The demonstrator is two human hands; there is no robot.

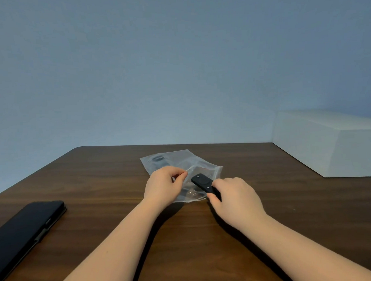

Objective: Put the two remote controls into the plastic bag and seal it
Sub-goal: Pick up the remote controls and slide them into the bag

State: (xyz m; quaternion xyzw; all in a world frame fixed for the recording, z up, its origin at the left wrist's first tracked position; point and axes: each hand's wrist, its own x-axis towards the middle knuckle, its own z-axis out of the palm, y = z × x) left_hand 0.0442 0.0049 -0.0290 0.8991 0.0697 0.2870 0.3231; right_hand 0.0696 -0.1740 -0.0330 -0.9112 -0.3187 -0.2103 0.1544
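Note:
A clear plastic bag (pixel 181 161) lies flat on the brown table (pixel 119 205), near its middle. A dark shape inside the bag's far left corner looks like a remote control (pixel 159 159). My left hand (pixel 164 185) pinches the bag's near edge between thumb and fingers. My right hand (pixel 235 197) grips the near end of a second, black remote control (pixel 204 182), whose far end with a round pad lies at the bag's opening. Whether that end is inside the bag or on top of it is unclear.
A black flat case or phone (pixel 26 232) lies at the table's left near edge. A white box (pixel 332 143) stands at the back right corner. A plain blue-grey wall rises behind the table.

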